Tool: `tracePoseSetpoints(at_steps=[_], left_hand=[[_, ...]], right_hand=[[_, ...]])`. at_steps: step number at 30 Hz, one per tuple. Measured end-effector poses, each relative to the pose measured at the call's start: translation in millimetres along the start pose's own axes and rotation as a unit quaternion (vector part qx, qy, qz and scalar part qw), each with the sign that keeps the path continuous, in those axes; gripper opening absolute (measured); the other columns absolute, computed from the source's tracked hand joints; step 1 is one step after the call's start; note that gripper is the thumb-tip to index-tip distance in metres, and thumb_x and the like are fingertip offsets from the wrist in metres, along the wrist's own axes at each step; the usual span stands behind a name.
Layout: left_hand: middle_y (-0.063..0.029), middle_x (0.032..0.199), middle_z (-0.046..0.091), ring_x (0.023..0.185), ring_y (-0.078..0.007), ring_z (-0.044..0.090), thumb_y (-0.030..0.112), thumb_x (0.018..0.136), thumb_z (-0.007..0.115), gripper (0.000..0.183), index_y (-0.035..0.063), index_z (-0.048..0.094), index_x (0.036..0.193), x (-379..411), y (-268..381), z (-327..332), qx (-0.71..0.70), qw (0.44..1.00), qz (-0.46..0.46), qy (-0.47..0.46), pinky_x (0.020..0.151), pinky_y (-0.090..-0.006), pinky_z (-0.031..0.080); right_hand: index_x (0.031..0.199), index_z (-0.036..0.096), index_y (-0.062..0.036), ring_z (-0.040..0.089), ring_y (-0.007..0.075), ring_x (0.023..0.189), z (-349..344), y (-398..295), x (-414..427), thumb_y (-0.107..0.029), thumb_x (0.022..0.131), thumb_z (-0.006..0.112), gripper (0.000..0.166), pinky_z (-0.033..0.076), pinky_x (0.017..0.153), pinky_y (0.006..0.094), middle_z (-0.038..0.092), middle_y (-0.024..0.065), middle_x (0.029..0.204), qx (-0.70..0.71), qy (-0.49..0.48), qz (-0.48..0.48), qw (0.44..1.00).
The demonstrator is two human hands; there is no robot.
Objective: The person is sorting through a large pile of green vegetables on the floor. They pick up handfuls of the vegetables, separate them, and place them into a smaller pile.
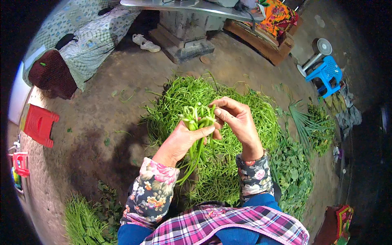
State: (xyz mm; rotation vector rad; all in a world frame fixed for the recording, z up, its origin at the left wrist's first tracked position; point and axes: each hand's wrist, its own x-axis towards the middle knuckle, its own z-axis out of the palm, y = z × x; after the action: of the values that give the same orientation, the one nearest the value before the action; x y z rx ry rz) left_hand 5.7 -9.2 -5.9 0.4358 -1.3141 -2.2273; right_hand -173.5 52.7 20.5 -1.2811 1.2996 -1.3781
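My left hand point(183, 137) is closed around a bunch of slender green stalks point(199, 121). Their cut ends point up and away from me, and the long tails hang below the fist. At the bunch's right side my right hand point(237, 119) pinches the end of one stalk between thumb and forefinger. Its other fingers curl close to the left hand and are partly hidden. Beneath both hands a broad heap of loose green stalks point(257, 119) covers the floor.
Stripped green leaves point(291, 171) lie piled at right, near a palm frond point(301, 122). A stalk bundle point(84, 220) rests at lower left. Around stand a blue plastic stool point(327, 73), a red stool point(39, 125), a pedestal table point(186, 39) and white shoes point(145, 43).
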Motion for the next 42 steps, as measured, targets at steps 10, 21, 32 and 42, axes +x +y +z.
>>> tracePoseSetpoints(at_steps=[10,21,32,42], left_hand=[[0.0013,0.077,0.045,0.074,-0.0143,0.045,0.020,0.097,0.057,0.020,0.0014,0.056,0.105,2,9,-32,-0.211,0.976,0.009,0.051,0.067,-0.0262,0.038],[0.0007,0.078,0.052,0.077,-0.0138,0.049,0.026,0.097,0.058,0.019,0.0071,0.058,0.100,-3,17,-60,-0.196,0.973,0.073,0.095,0.068,-0.0251,0.036],[0.0014,0.073,0.046,0.071,-0.0152,0.049,0.024,0.098,0.057,0.018,0.0076,0.054,0.093,-3,28,-65,-0.202,0.949,0.178,0.164,0.085,-0.0372,0.045],[0.0018,0.066,0.045,0.059,-0.0111,0.046,0.017,0.095,0.062,0.015,0.0023,0.059,0.091,-1,20,-60,-0.028,0.945,0.132,0.296,0.070,-0.0330,0.049]], right_hand=[[0.118,0.062,0.0037,0.064,0.0192,0.095,1,70,-6,-0.040,0.104,0.042,0.050,0.049,0.091,0.0359,0.069,0.0100,0.105,0.043,-0.136,0.030,0.989],[0.115,0.065,0.0002,0.060,0.0093,0.075,-7,80,-24,-0.023,0.096,0.061,0.030,0.050,0.073,0.0256,0.067,0.0009,0.085,0.146,-0.082,0.141,0.976],[0.098,0.062,-0.0016,0.067,0.0198,0.075,-35,106,-21,-0.018,0.099,0.055,0.018,0.054,0.072,0.0320,0.069,0.0117,0.086,0.237,0.105,0.100,0.961],[0.103,0.055,-0.0037,0.058,0.0173,0.071,-42,105,-24,-0.019,0.101,0.051,0.016,0.049,0.070,0.0336,0.063,0.0092,0.093,0.401,0.284,0.019,0.871]])
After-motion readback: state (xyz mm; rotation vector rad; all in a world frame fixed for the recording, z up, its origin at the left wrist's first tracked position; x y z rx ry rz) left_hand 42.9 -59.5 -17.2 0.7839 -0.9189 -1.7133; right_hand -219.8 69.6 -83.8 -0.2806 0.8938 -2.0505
